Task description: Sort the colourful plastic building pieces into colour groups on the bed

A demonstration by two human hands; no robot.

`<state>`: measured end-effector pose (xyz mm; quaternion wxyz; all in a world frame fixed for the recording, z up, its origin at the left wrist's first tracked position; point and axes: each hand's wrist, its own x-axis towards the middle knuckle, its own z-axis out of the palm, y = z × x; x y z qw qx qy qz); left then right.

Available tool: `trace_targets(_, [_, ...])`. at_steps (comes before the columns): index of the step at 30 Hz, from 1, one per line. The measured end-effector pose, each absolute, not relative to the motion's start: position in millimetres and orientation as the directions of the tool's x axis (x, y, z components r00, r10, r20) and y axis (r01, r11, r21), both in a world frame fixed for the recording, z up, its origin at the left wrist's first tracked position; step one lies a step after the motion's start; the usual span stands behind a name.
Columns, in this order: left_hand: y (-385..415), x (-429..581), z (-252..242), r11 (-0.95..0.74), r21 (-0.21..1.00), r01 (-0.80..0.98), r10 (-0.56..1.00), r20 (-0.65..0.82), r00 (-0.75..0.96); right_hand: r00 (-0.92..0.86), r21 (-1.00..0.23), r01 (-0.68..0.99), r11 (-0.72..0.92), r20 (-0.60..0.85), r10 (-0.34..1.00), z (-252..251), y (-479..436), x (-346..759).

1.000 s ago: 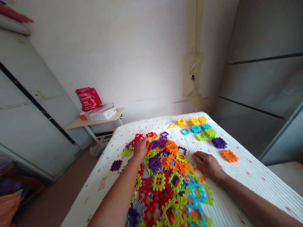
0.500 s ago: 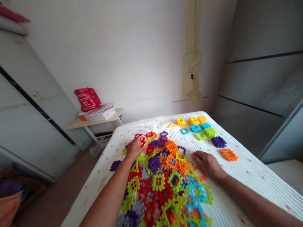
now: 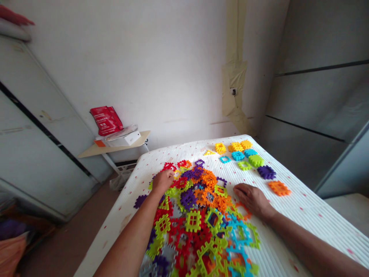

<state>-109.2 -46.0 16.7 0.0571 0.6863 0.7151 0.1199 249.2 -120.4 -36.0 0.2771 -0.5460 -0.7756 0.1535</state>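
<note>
"Where are the plastic waffle tiles [image 3: 193, 221]?"

"Heaped on the mattress [image 3: 302, 215] — left hand [image 3: 163, 181] curled on top, gripping or not I can't tell; right hand [image 3: 252, 198] open at the heap's edge."

"Red bag [image 3: 106, 120] writing?"

"Too small to read."

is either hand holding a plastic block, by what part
The left hand is curled down on the heap of multicoloured plastic waffle blocks, so a hold can't be told; the right hand lies open at the heap, holding nothing.
</note>
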Motion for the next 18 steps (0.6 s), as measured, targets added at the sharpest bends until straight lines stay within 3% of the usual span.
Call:
trace_targets(9, [-27.7,-90.5,6.9,0.046,0.062,0.997,0.999,-0.019,-0.044,-0.246,-0.534,0.769,0.350,0.258,0.934,-30.2,-120.7,246.2])
trace_targets(18, [-25.1,-89.1,4.1,0.025,0.009,1.000,0.999,0.030,-0.025,-0.259,-0.538,0.756,0.371,0.275,0.926,-31.1,-120.7,246.7])
